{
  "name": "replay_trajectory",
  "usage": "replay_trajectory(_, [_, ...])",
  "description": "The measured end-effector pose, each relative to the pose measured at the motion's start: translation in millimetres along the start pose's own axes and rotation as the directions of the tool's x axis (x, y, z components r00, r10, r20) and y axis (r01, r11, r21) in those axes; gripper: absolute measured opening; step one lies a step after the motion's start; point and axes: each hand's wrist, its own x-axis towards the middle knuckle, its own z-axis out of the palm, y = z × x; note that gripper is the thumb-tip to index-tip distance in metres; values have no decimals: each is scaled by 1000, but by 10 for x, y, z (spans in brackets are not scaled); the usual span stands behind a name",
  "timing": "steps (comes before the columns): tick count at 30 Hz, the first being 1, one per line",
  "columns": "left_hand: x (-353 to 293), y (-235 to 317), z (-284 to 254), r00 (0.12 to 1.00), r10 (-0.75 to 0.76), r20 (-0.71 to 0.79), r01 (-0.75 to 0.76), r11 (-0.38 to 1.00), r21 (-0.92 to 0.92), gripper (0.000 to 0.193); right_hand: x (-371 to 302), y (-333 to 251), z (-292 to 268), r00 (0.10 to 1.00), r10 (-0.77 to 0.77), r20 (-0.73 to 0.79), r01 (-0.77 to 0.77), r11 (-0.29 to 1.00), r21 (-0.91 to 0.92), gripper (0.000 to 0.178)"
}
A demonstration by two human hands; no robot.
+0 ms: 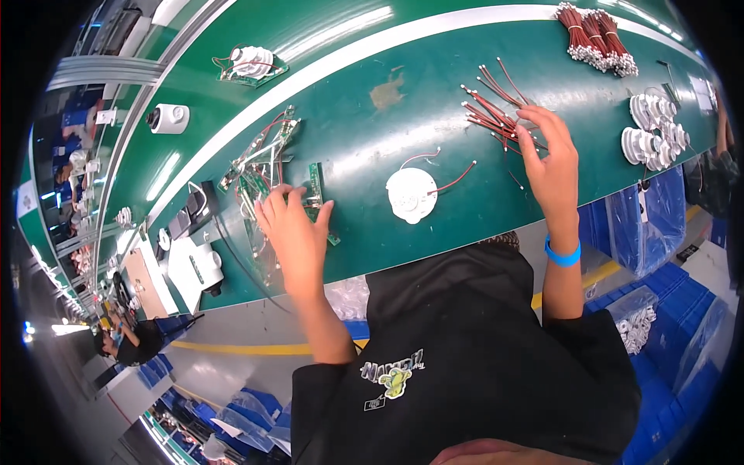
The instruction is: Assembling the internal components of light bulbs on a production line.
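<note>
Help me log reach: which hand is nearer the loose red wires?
Right. The right hand is at the right end of the loose wires; the left hand is left of them, at green circuit boards.

Left hand (297,235)—circuit boards (315,180), right hand (555,167)—wires (491,118)

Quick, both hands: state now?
Left hand: open, thumb spread, over the green circuit boards.
Right hand: half-curled at the red wires; any grip cannot be told.
</note>
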Motion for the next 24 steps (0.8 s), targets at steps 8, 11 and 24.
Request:
replay_trajectory(8, [27,-100,139,997,-40,66,45,996,-71,25,-187,-228,80,981,135,140,-170,947,274,22])
replay_trajectory(11, [45,-101,109,993,-14,116,34,984,-175,24,-193,-280,82,979,118,168,-165,940,300,22])
replay_trajectory(24, [4,-298,-37,986,-168,-3,73,442,-894,26,-265,-381,83,968,106,227,-185,914,360,21])
